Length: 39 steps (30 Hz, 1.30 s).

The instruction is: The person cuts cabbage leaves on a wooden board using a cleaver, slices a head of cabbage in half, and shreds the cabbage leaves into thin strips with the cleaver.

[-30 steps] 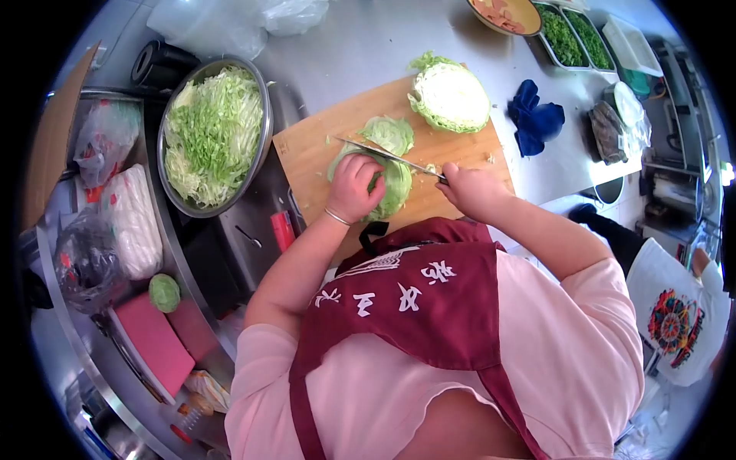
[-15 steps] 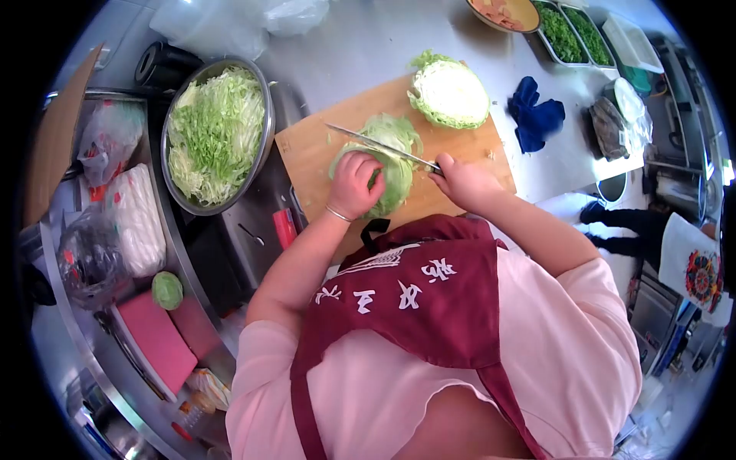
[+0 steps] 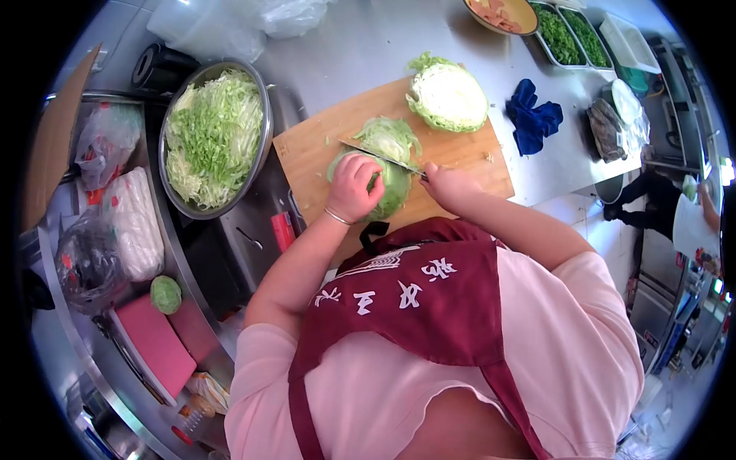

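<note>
On the wooden cutting board (image 3: pixel 310 149), my left hand (image 3: pixel 355 187) presses with bent fingers on a pale green cabbage piece (image 3: pixel 393 192). My right hand (image 3: pixel 448 188) is closed round the handle of a knife (image 3: pixel 381 157), whose blade lies across the cabbage beside my left fingertips. Sliced cabbage (image 3: pixel 387 136) lies on the far side of the blade. A larger cut cabbage (image 3: pixel 448 93) rests at the board's back right, its pale cut face up. Shredded cabbage (image 3: pixel 215 138) fills a steel bowl (image 3: pixel 269 126) left of the board.
A blue cloth (image 3: pixel 531 116) lies right of the board. Behind are a bowl of orange pieces (image 3: pixel 502 14) and trays of greens (image 3: pixel 557 34). At left are a small cabbage (image 3: pixel 165 294) and a pink board (image 3: pixel 156 345). Another person (image 3: pixel 694 222) is at the far right.
The knife and my right hand have shifted slightly left and toward me since half a second ago. My left hand stays nearly in place. The other person has moved farther away at the right.
</note>
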Available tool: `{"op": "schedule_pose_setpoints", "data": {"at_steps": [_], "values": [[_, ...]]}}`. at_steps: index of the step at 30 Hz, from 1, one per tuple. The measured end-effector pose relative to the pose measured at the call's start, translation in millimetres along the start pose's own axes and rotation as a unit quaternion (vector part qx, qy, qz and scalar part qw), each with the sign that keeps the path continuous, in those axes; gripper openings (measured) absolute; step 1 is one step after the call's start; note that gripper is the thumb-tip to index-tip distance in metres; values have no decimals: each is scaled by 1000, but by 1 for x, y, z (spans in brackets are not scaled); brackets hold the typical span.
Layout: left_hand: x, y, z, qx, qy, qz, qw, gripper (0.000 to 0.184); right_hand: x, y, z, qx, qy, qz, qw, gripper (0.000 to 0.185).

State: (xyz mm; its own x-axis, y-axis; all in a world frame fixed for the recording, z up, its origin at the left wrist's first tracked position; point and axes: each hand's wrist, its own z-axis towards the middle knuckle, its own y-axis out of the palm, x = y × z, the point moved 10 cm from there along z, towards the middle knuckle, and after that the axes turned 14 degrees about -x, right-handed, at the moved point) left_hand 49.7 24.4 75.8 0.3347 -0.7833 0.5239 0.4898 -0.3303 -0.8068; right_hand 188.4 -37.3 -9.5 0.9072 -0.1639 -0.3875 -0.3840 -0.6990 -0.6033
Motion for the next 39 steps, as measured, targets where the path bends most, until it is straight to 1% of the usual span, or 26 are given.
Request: {"op": "schedule_pose_setpoints", "data": {"at_steps": [2,4,6,8,10,12,13,15,17,20,22,24,25,27,31,33,34,36,37,39], "values": [[1,-2,2,1,11,-1,1000,17,2,3,6,16,-7,4,1000,34],[-1,1,-3,0,-1,-4,1000,18,3,5,0,25,-12,12,1000,34],[-3,3,-3,0,1,2,1000,18,7,-12,-5,36,-8,47,998,33],[-4,6,-9,-6,-9,1,1000,18,-4,-29,-28,31,-13,51,998,32],[-5,6,-8,11,-7,3,1000,18,-8,-33,-46,31,-14,57,998,31],[-6,6,-8,6,-11,4,1000,17,-17,-37,-58,46,-60,3,997,30],[-7,7,-8,1,-17,6,1000,17,-16,-36,-61,46,-60,3,997,30],[-7,7,-8,-6,-18,5,1000,17,-11,-29,-60,9,-31,-8,999,31],[-7,8,-7,-14,-19,4,1000,16,-17,-33,-61,3,-27,-9,1000,32],[-6,6,-6,-10,-25,14,1000,17,-18,-19,-34,-2,-25,-15,1000,32],[-2,2,-3,1,-4,-2,1000,17,-7,1,-4,1,-30,-22,999,31],[0,0,-3,1,-2,-4,1000,18,3,8,13,46,-44,-17,998,32],[0,-1,-2,2,0,-8,1000,18,1,0,13,47,-46,-18,998,32],[1,2,-9,5,-2,-9,1000,18,9,-1,5,1,-6,38,999,33],[-8,5,-12,25,-12,4,1000,18,-5,-24,-34,18,-1,39,999,33],[-8,6,-13,25,-9,1,1000,18,-15,-34,-52,38,-40,1,998,32],[-9,5,-12,28,-7,0,1000,17,-14,-36,-57,39,-39,1,998,32],[-9,6,-12,24,-11,2,1000,16,-15,-31,-63,7,-35,-11,999,32],[-8,6,-12,21,-10,4,1000,16,-16,-33,-65,7,-35,-11,999,32],[-7,5,-11,18,-8,7,1000,16,-15,-29,-65,-31,-11,-15,999,32]]}}
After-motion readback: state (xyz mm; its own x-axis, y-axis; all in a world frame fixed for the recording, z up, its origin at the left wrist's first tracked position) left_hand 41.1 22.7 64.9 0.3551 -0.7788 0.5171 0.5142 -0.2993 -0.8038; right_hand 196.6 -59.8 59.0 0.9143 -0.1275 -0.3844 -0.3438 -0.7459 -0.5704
